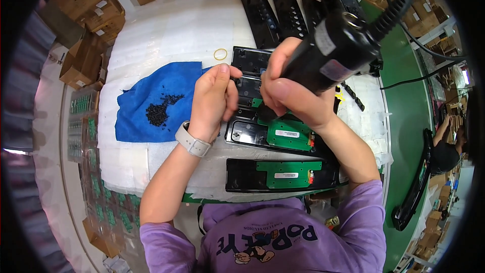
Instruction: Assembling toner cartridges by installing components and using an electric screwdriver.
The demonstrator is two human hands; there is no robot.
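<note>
My right hand grips a black electric screwdriver with a coiled cable, its tip pointing down at a black plastic panel that carries a green circuit board. My left hand, with a pale watch on the wrist, hovers with its fingers pinched together beside the screwdriver tip; whether it holds a screw is hidden. A second black panel with a green board lies nearer to me. A blue cloth with a pile of small black screws lies left of my left hand.
Several empty black panels lie at the far side of the white foam mat. A yellow rubber band rests on the mat. Trays of green boards and cardboard boxes stand at the left. Another person works at the right.
</note>
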